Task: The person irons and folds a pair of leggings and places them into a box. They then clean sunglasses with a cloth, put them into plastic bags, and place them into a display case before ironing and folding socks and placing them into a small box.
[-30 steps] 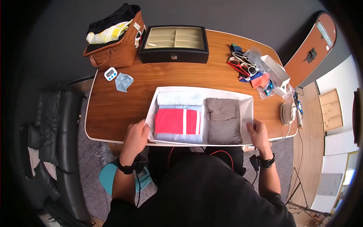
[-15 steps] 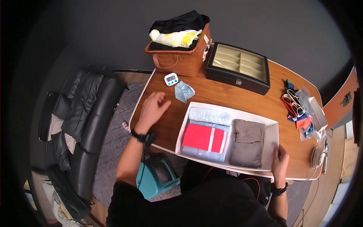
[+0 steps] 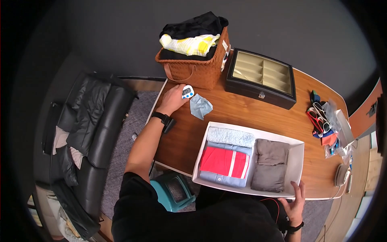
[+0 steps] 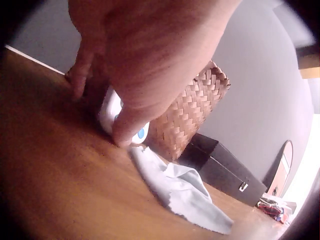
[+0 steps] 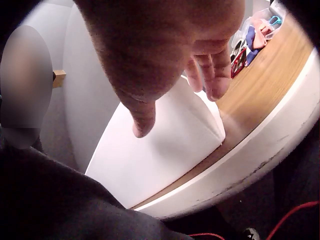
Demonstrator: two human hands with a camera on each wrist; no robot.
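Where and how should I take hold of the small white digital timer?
Grip the timer by its rounded edges, probably from the left, where the left hand is: the creased pale blue cloth crowds its right, the brown woven basket stands behind, and edges avoid its blue buttons.

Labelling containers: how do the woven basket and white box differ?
The woven basket is brown and plaited; the white box is plain and smooth-walled. The woven basket is deep; the white box is shallow. Fabric heaps above the woven basket's rim; the white box's folded clothes lie within its walls. Both stand open-topped on the table.
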